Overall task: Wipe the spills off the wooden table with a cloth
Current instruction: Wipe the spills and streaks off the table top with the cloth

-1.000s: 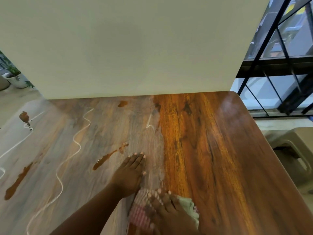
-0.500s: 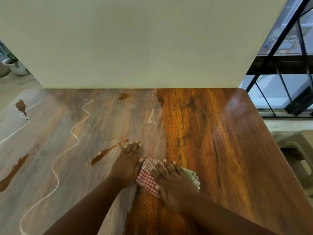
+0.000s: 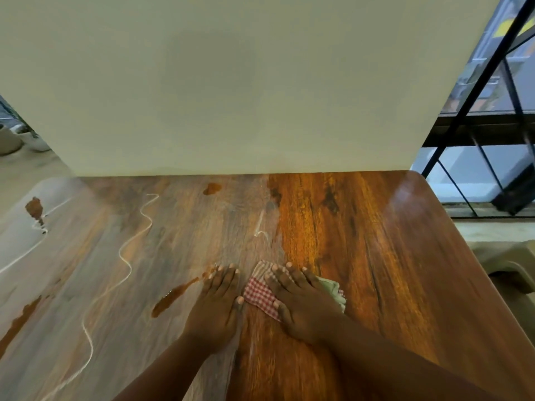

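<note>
Right hand (image 3: 301, 302) flat on checked cloth (image 3: 259, 293), fingers straight, pressing it onto wooden table (image 3: 390, 270). Left hand (image 3: 217, 305) just left of cloth, fingers straight, palm down on bare wood. Brown streak (image 3: 173, 295) touching left fingertips; white wavy line (image 3: 127, 261) farther left. Small brown spot (image 3: 212, 188) well beyond hands, near wall (image 3: 231, 82).

Cloth stroke advancing toward 12 o'clock.
Right hand (image 3: 301, 302) has pushed the checked cloth (image 3: 259, 293) up the table from the near edge; it now lies level with the left hand (image 3: 217, 302), close beside its thumb.
</note>
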`<state>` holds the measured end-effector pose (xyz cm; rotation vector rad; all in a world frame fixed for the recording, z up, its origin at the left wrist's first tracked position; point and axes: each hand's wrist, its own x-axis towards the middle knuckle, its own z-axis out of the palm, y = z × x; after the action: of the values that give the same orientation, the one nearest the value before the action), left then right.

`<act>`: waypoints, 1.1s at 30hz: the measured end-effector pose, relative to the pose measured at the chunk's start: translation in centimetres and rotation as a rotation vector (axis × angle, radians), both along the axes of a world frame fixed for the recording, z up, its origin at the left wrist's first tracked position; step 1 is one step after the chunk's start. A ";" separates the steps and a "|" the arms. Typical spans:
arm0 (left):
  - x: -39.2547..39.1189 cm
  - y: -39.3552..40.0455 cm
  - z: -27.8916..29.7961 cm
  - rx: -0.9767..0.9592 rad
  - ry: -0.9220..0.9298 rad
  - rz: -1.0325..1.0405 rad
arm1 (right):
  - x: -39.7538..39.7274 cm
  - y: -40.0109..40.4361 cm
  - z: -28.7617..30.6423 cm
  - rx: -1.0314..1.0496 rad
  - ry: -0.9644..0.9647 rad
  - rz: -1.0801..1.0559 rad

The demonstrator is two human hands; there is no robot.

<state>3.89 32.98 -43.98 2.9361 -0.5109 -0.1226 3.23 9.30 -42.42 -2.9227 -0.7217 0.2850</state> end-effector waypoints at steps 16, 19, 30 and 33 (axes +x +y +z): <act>0.8 -0.1 0.2 -0.044 0.011 -0.003 | 6.5 0.4 -0.8 0.005 -0.069 0.047; 1.0 -0.1 0.1 -0.039 -0.008 -0.004 | 8.1 1.1 -0.8 -0.016 -0.106 0.000; 1.0 -0.1 0.8 -0.080 -0.008 -0.054 | 3.5 0.2 -0.1 0.011 -0.009 0.187; 1.1 0.0 0.6 -0.060 0.004 -0.015 | 9.0 0.8 -0.1 0.024 -0.037 0.087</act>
<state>5.03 32.93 -43.38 2.8733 -0.5273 -0.1132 12.19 10.08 -42.54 -2.8857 -0.8534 0.2300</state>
